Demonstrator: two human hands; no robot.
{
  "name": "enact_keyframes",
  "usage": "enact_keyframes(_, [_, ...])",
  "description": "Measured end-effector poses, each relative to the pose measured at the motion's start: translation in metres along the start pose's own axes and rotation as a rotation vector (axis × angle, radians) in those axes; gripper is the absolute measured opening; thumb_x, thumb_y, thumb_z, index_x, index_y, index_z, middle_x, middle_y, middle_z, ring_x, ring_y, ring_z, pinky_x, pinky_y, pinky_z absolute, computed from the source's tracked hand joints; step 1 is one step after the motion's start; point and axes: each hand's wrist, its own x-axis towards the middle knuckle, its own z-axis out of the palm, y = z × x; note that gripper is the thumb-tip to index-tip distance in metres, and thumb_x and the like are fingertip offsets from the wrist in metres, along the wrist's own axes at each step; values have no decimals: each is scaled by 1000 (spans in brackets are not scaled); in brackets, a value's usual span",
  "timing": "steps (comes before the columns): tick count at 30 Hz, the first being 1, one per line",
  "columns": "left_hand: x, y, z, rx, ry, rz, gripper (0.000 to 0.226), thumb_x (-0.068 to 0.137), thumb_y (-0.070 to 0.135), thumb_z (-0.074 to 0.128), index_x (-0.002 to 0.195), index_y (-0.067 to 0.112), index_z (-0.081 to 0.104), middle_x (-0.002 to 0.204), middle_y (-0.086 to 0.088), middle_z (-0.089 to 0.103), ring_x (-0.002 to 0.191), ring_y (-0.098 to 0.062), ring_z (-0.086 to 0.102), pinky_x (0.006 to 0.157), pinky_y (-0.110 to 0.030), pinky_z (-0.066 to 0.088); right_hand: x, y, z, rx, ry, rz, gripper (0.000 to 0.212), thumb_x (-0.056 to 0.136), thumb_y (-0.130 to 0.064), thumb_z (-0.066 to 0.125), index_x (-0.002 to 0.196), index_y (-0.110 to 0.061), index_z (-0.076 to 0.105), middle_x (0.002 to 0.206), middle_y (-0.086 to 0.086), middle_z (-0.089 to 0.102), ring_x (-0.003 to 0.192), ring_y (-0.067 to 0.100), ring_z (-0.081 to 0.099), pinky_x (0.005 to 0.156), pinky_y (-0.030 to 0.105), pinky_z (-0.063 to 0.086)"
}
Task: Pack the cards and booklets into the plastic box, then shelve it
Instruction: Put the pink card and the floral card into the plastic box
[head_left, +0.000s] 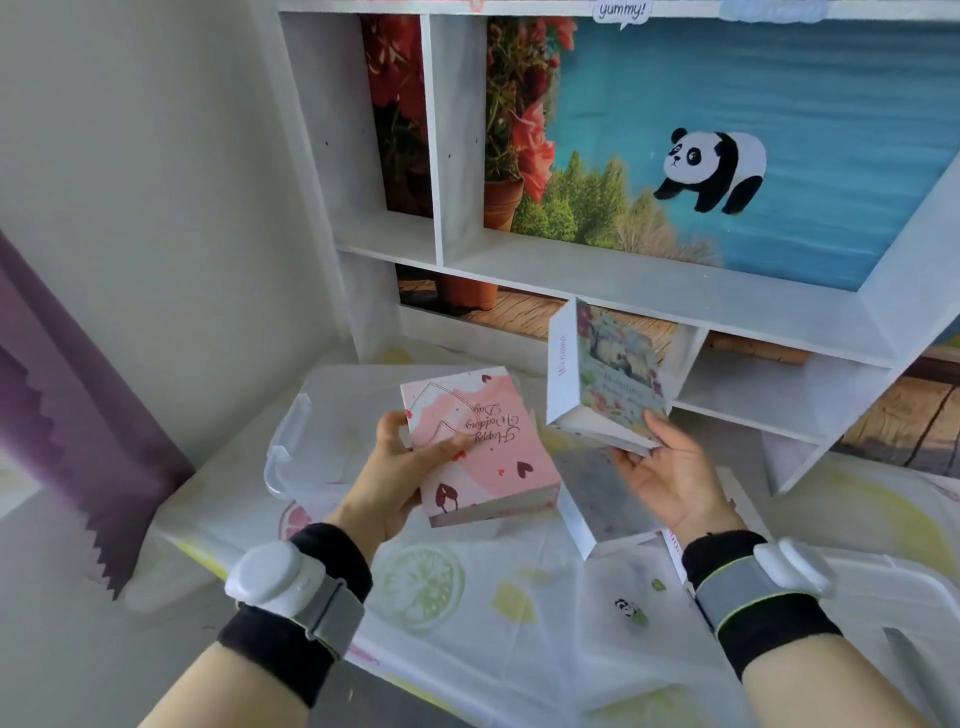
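My left hand (402, 465) grips a thick pink booklet (485, 447) with hearts and script lettering, held nearly flat above the table. My right hand (670, 475) holds a floral booklet (605, 376) by its lower corner, tilted upright with its white spine facing left. A clear plastic box (291, 447) with a handle sits on the table behind and below the pink booklet, partly hidden by it. Another white booklet or card (576, 519) lies on the table between my hands.
A white shelf unit (649, 286) with several open compartments stands behind the table, backed by a lake poster with a panda. A lemon-print cloth (467, 613) covers the table. A purple curtain (67, 415) hangs at the left. A white plastic lid (893, 597) lies at lower right.
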Motion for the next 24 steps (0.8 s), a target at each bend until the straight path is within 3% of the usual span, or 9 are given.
enact_keyframes(3, [12, 15, -24, 33, 26, -8, 72, 75, 6, 78, 125, 28, 30, 92, -16, 70, 67, -28, 73, 58, -41, 62, 11, 11, 17, -14, -9, 18, 25, 88, -8, 57, 110, -20, 57, 101, 7, 71, 81, 17, 74, 64, 28, 60])
enact_keyframes(5, [20, 19, -36, 61, 61, -34, 73, 75, 7, 79, 127, 25, 31, 98, -17, 69, 73, -30, 73, 63, -43, 62, 15, 18, 29, -89, -39, 66, 31, 84, -5, 58, 113, -15, 58, 96, 7, 74, 82, 19, 74, 64, 29, 61])
enact_keyframes(8, [39, 24, -60, 80, 137, -64, 56, 79, 12, 76, 126, 2, 46, 103, -19, 72, 81, -31, 73, 67, -44, 63, 24, 32, 54, -255, -28, 153, 25, 86, 2, 54, 110, -6, 59, 91, 10, 75, 77, 21, 75, 58, 30, 60])
enact_keyframes(12, [65, 37, -97, 138, 190, -76, 39, 81, 17, 74, 116, 7, 61, 103, -16, 74, 81, -32, 72, 65, -43, 62, 43, 52, 83, -452, 21, 245, 16, 93, -1, 50, 106, 1, 59, 91, 15, 73, 81, 26, 70, 63, 38, 63])
enact_keyframes(16, [91, 43, -127, 205, 204, -162, 28, 87, 12, 67, 112, -1, 61, 95, -17, 72, 77, -33, 69, 68, -40, 60, 60, 71, 100, -675, 7, 311, 20, 93, 0, 51, 111, 4, 60, 100, 20, 70, 79, 27, 71, 65, 38, 62])
enact_keyframes(18, [98, 38, -131, 231, 190, -230, 28, 90, 9, 61, 115, -4, 59, 104, -23, 71, 88, -37, 69, 73, -44, 58, 60, 76, 102, -759, 13, 330, 16, 93, 1, 51, 104, 3, 62, 91, 19, 72, 71, 25, 72, 59, 36, 62])
enact_keyframes(20, [110, 34, -139, 259, 160, -302, 28, 94, 7, 55, 118, -6, 57, 113, -26, 68, 99, -41, 67, 78, -48, 57, 68, 83, 107, -821, 47, 348, 15, 93, 3, 52, 104, 4, 61, 94, 21, 72, 74, 27, 72, 57, 36, 61])
enact_keyframes(24, [128, 19, -145, 288, 103, -422, 27, 97, 4, 43, 120, -7, 54, 118, -26, 66, 110, -42, 64, 96, -58, 49, 81, 102, 110, -917, 115, 356, 16, 92, 7, 48, 101, 2, 60, 100, 22, 68, 86, 33, 67, 71, 44, 59])
